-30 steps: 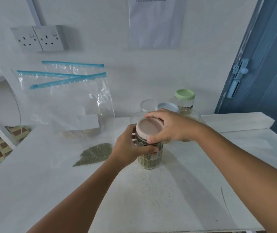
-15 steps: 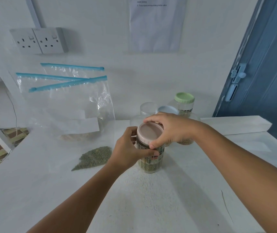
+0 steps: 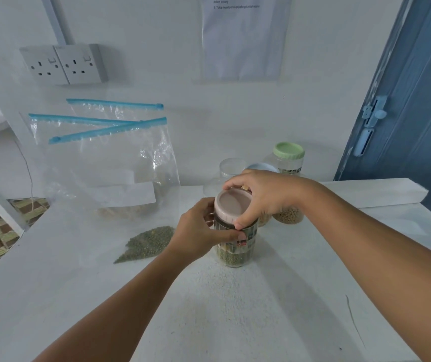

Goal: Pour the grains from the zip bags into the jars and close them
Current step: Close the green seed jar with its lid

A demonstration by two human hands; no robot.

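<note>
Head view shows us the zip bags (image 3: 104,163) leaning at the wall with grain left, a green-lidded jar (image 3: 289,163) shut, while our left hand (image 3: 198,231) grips the mung-bean jar (image 3: 235,246) and right hand (image 3: 264,197) fingers clasp its pink lid (image 3: 231,206)

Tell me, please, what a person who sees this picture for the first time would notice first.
First, the two hands at the centre: the left hand grips a clear jar of green grains while the right hand holds its pink lid. Next, the clear zip bags with blue seals leaning on the wall at left, with a heap of green grains before them.
</note>
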